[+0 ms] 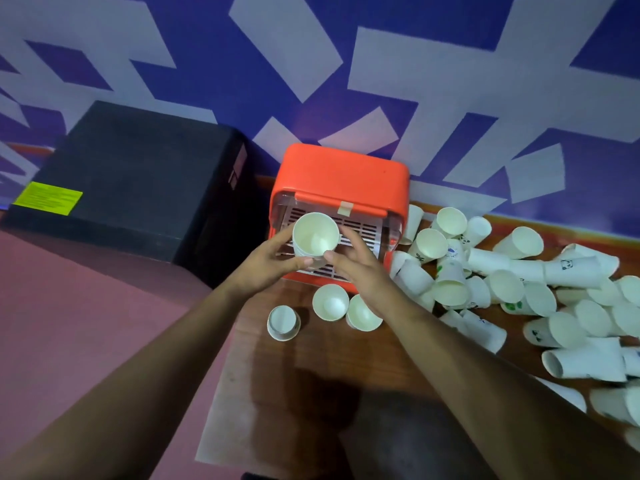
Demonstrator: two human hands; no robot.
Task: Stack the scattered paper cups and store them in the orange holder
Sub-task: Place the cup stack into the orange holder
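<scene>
The orange holder [337, 178] stands against the patterned wall with its clear front lifted, showing a slotted white floor inside. Both hands hold a stack of white paper cups [315, 235] upright at the holder's opening, mouth facing up. My left hand [268, 261] grips the stack from the left and below. My right hand [360, 268] touches its right side with fingers spread. Three cups stand on the wooden table in front of the holder: two upright cups [330, 302] [362, 315] and one upside-down cup [283, 323]. A pile of scattered cups [519, 292] lies to the right.
A black box [138, 181] with a yellow label sits left of the holder, touching it. The wooden table [311, 375] ends at a pink surface [86, 323] on the left. The loose cups spread to the frame's right edge.
</scene>
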